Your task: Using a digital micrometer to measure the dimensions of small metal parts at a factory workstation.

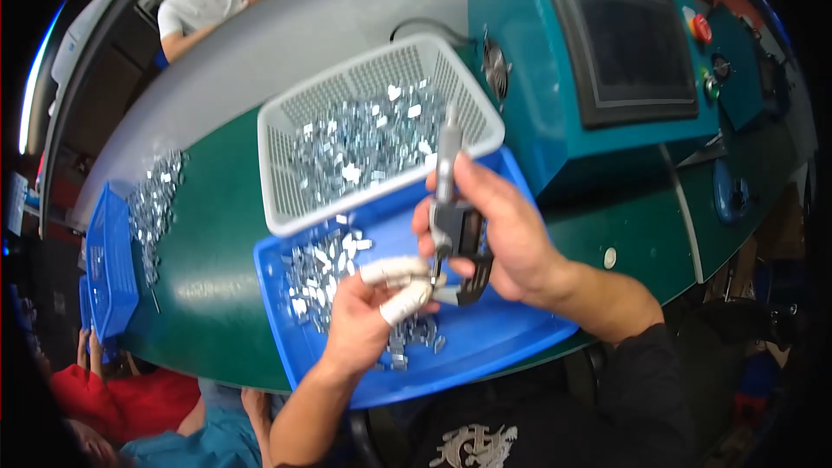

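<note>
My right hand [511, 234] is wrapped round a digital micrometer [446, 218], held upright with its thimble at the top and its curved frame below. My left hand [368, 312] has white coverings on the thumb and forefinger. These fingers pinch a small metal piece [434, 281] at the micrometer's jaws; they hide most of it. Both hands are above a blue tray [494, 338], where many small shiny metal pieces [316, 269] lie, mostly on the left side. Behind it, a light grey perforated basket [276, 165] holds a large heap of similar pieces.
A teal machine with a dark screen [624, 52] and a red button [700, 29] stands at the right. On the green table [212, 243], loose metal pieces [158, 199] lie beside a blue bin [113, 260] at the left. Other people sit at the far left and near left.
</note>
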Tool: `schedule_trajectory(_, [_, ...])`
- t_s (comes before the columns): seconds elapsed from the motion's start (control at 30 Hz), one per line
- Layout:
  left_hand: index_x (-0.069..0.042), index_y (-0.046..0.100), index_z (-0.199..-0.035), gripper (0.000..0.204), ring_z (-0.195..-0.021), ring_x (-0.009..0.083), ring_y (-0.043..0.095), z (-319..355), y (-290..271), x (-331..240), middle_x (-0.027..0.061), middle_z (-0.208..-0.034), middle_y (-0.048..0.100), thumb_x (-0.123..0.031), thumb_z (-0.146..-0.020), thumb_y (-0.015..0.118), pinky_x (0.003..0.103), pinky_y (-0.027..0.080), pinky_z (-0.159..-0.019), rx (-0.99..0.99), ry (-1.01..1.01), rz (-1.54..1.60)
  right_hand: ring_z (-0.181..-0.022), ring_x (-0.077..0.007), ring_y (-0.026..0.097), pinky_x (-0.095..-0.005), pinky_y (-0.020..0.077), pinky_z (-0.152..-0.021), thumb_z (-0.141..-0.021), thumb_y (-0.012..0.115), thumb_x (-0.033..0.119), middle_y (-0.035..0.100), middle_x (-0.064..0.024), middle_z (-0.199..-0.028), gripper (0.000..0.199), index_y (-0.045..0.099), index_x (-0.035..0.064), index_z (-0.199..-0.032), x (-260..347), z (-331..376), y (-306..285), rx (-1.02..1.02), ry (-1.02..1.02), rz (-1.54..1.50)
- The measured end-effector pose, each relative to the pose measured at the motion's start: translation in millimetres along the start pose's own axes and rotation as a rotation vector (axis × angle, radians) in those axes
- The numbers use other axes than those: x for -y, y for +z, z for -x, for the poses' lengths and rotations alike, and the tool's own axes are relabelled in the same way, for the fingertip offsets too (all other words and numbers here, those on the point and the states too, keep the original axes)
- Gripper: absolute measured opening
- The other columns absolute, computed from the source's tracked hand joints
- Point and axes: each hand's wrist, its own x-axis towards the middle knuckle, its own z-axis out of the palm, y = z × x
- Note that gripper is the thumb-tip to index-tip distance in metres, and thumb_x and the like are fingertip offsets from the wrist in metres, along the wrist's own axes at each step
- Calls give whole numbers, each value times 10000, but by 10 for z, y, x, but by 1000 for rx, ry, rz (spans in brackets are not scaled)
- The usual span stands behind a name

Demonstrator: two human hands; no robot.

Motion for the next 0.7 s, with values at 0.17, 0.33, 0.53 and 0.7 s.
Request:
schedule_trajectory(0.17, [17, 590, -1087, 250, -913, 183, 631, 76, -44, -2, 120, -1024, 639, -31, -846, 631, 326, 558, -776, -18, -20, 2, -666, -163, 626, -219, 408, -395, -969, 379, 430, 619, -111, -827, 393, 474, 64, -1073, -55, -4, 33, 6, 57, -52])
schedule_trajectory(0.33, [11, 602, -1085, 236, -869, 177, 640, 26, -22, -17, 109, -995, 647, -37, -855, 624, 306, 546, -782, -19, -50, 10, -664, -148, 626, -212, 409, -392, -968, 420, 386, 616, -115, -838, 322, 473, 82, -1062, -14, 14, 21, -10, 60, 14])
schedule_trajectory(0.53, [0, 647, -997, 176, -751, 126, 620, -82, -163, -71, 66, -892, 659, -74, -838, 658, 266, 524, -668, -47, -48, -312, -670, -136, 623, -206, 403, -399, -975, 393, 396, 612, -98, -831, 357, 485, 67, -1075, 4, 5, 52, 12, 24, 89])
schedule_trajectory(0.7, [10, 575, -1130, 324, -782, 113, 588, -402, -215, -388, 78, -937, 633, -67, -828, 663, 251, 516, -624, -377, 306, -444, -656, -143, 615, -210, 398, -392, -973, 398, 397, 610, -112, -813, 370, 486, 56, -1085, -18, 50, 72, 10, 20, 81])
